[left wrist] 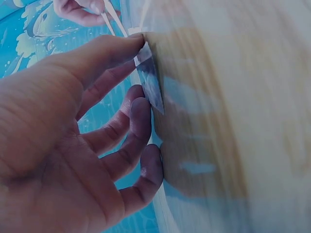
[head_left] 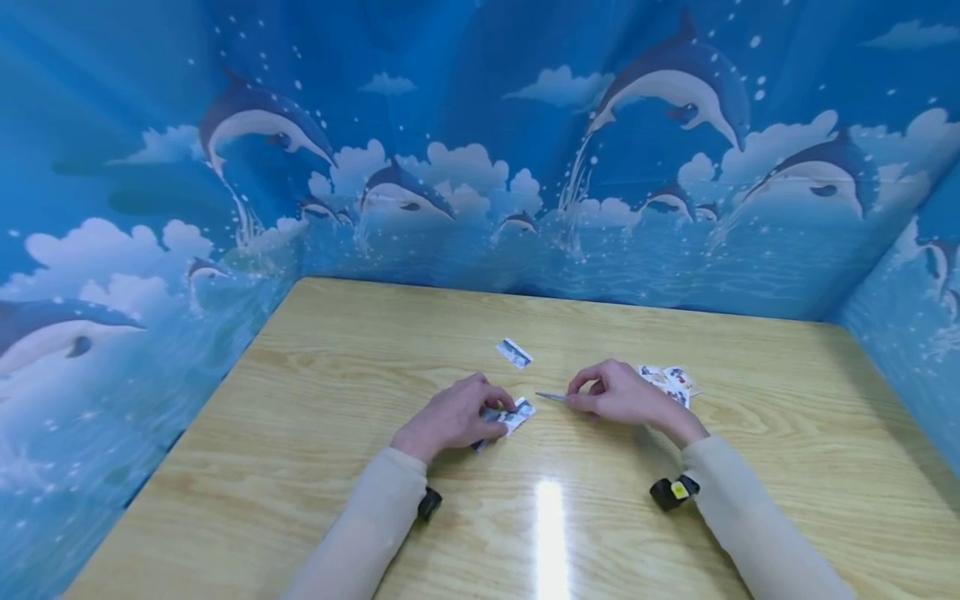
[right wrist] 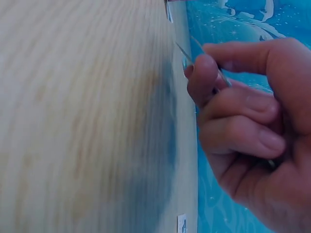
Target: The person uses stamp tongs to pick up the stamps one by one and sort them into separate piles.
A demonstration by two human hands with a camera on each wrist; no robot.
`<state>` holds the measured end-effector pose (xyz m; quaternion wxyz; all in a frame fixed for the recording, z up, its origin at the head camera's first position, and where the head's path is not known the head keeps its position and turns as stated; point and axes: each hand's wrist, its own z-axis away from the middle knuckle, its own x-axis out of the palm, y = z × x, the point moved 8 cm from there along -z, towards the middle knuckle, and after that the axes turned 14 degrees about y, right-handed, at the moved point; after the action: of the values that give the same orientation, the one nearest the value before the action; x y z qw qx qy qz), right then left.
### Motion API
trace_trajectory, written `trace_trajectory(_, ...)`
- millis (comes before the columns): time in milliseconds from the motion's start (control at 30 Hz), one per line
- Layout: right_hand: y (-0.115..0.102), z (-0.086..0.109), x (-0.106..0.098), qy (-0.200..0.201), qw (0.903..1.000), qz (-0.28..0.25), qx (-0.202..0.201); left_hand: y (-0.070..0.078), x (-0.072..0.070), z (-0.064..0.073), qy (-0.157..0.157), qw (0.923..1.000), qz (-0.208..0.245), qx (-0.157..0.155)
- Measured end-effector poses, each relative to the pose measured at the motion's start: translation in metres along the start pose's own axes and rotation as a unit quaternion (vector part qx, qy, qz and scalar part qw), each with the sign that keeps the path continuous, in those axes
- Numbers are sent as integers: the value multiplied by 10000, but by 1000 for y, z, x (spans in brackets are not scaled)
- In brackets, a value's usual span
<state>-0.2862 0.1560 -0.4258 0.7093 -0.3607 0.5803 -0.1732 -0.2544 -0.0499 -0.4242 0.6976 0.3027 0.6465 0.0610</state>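
My left hand [head_left: 457, 412] is low over the table, with thumb and index finger at the edges of a small printed card [head_left: 519, 415]. In the left wrist view this card [left wrist: 151, 80] stands out past the thumb tip, while the other fingers curl beside it. A dark corner of card [head_left: 478, 447] shows under the thumb. Facing it, my right hand [head_left: 618, 393] pinches a thin pale thing [head_left: 551, 396] between thumb and index finger. Two narrow prongs [right wrist: 183, 52] of it spread apart beyond the fingertips; I cannot tell its kind.
Another printed card [head_left: 514, 353] lies on the wooden table [head_left: 375, 350] beyond the hands. Several colourful picture cards [head_left: 678, 382] lie overlapping behind the right hand. A dolphin-printed curtain [head_left: 480, 167] borders the table at the back and sides.
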Motion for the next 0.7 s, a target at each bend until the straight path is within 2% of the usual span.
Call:
trace_trajectory(133, -2, 11, 4, -340, 9992, -216, 50, 0, 1, 0, -23, 10000, 30, -26)
trace_trajectory(333, -9, 20, 13, -718, 9963, -451, -120, -1, 1, -1, -25, 9999, 80, -93)
trace_trajectory(700, -10, 17, 23, -755, 9960, -452, -155, -3, 2, -1, -47, 9997, 119, -200)
